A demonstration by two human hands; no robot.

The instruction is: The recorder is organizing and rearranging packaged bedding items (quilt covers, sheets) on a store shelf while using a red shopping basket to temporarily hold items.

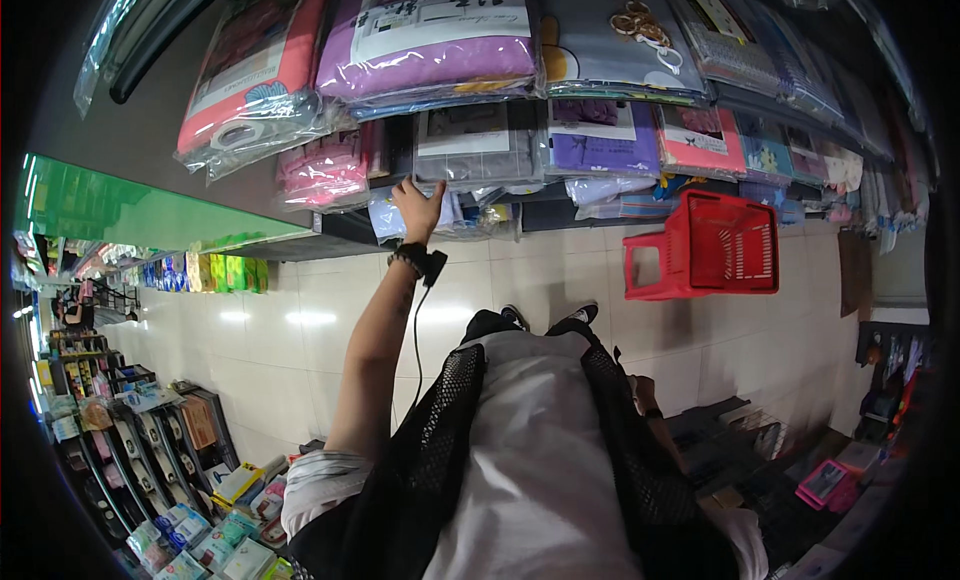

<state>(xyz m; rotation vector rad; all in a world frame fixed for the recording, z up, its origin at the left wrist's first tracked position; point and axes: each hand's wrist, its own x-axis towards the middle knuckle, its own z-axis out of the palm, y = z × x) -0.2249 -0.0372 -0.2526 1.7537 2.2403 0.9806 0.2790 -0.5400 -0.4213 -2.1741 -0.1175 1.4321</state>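
Note:
My left hand (418, 206) reaches forward to the shelf, fingers spread, at the lower edge of a grey textile pack in clear plastic (480, 148); whether the fingertips touch it I cannot tell. Just below lies a pale blue pack (386, 218). A pink pack (324, 171) is to the left, a violet pack (604, 148) to the right. On the shelf above rests a large purple textile pack (435, 62). My right hand (643, 392) hangs low beside my body, partly hidden by the black mesh vest, and its fingers are hard to make out.
A red plastic basket (675, 280) stands on the tiled floor at the right front. A green shelf panel (150, 205) juts out at the left. Behind me are packed goods (240, 486) at lower left and dark racks at lower right. Another person (79, 310) is far left.

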